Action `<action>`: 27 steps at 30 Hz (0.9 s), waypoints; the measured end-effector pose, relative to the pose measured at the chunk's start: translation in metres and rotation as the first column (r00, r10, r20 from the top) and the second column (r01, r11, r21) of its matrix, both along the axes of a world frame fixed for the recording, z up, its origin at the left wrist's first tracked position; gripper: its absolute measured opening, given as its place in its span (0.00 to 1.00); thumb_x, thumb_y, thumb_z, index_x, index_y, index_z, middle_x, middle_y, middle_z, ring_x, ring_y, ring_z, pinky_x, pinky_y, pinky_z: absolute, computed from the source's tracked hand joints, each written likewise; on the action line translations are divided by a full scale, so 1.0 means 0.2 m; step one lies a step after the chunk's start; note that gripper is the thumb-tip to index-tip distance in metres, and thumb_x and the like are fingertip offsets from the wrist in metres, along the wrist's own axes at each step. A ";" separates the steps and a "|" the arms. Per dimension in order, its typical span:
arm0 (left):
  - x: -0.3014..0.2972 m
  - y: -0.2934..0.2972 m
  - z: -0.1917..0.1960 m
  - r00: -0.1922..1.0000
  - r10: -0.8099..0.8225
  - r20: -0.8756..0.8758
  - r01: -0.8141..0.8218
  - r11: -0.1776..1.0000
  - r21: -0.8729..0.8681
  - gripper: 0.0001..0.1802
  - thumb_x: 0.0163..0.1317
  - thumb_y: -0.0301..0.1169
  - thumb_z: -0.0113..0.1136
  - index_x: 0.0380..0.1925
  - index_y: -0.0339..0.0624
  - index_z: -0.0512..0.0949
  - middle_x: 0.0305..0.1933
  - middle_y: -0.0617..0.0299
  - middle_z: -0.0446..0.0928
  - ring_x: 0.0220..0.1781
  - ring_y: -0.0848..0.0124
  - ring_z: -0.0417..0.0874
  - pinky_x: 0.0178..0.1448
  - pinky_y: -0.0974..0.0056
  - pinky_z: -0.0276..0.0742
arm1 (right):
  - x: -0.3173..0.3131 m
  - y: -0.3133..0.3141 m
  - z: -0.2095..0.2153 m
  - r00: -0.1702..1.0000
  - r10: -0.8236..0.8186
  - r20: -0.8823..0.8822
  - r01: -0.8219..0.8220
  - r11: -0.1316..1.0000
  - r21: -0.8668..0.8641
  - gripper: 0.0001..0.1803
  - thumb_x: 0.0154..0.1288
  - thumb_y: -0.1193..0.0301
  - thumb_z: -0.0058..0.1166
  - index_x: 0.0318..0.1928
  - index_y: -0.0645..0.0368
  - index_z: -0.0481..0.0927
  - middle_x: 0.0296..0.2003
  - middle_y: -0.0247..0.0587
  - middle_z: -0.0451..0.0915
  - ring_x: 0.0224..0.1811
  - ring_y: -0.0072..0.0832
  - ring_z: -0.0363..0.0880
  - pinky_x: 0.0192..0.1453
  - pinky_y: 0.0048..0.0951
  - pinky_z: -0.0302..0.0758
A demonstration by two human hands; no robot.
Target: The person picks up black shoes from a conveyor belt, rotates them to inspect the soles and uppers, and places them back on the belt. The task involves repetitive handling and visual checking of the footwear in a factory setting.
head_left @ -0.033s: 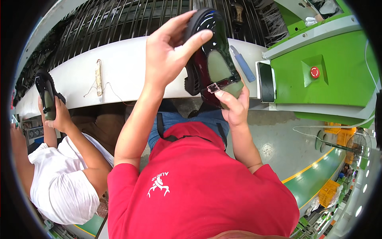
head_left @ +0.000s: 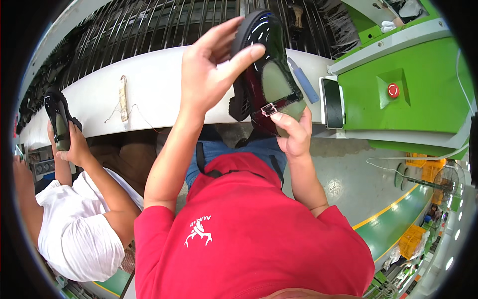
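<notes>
Held up over the edge of the white bench is a glossy black shoe [head_left: 271, 42] with a chunky sole, a buckled strap and a pale green inside. My left hand [head_left: 206, 74] is closed around its front part, fingers behind the sole and thumb on the shiny upper. At the heel end, my right hand [head_left: 295, 133] grips the shoe with the thumb just under the small metal buckle [head_left: 269, 109]. Some of the right fingers are hidden behind the shoe. A blue-handled tool [head_left: 304, 84] lies on the bench close to the shoe's right side.
The white bench [head_left: 159, 89] bears a cloth-wrapped stick [head_left: 124, 99] with thin string. Metal rollers [head_left: 149, 30] run behind it. A green machine [head_left: 368, 94] with a red button [head_left: 393, 90] stands right. At left, a co-worker in white [head_left: 82, 229] holds a similar shoe [head_left: 59, 119].
The shoe has tilted very slightly in my hands, and my left thumb sits a little lower on its upper. Both hands keep their hold.
</notes>
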State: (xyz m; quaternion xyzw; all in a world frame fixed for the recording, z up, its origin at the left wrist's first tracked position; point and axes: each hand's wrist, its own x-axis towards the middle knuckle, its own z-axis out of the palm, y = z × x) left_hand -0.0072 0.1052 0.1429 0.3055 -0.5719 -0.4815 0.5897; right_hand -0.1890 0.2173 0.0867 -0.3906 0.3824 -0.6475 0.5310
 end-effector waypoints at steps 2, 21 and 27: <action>0.03 0.06 -0.09 0.998 0.040 0.049 -0.041 0.999 0.024 0.34 0.65 0.28 0.84 0.67 0.26 0.81 0.59 0.46 0.90 0.59 0.66 0.92 0.66 0.63 0.88 | -0.02 0.00 0.02 0.993 0.017 0.116 -0.025 0.998 0.062 0.39 0.62 0.75 0.66 0.75 0.70 0.75 0.61 0.48 0.84 0.62 0.34 0.86 0.71 0.37 0.81; 0.06 0.22 -0.13 0.999 0.048 0.021 -0.050 0.990 0.133 0.21 0.71 0.20 0.75 0.62 0.26 0.85 0.55 0.47 0.92 0.56 0.68 0.93 0.61 0.63 0.91 | -0.04 -0.04 -0.04 0.983 0.038 0.180 -0.058 0.992 0.107 0.30 0.63 0.77 0.62 0.67 0.69 0.79 0.54 0.45 0.87 0.53 0.31 0.89 0.62 0.34 0.85; 0.03 0.26 -0.16 0.990 0.136 -0.032 -0.127 0.969 0.211 0.19 0.77 0.25 0.70 0.63 0.25 0.84 0.54 0.49 0.92 0.54 0.69 0.93 0.61 0.64 0.91 | 0.02 -0.07 -0.02 0.999 0.004 0.035 -0.006 0.997 0.072 0.40 0.63 0.77 0.64 0.77 0.70 0.73 0.60 0.45 0.85 0.62 0.32 0.85 0.72 0.35 0.79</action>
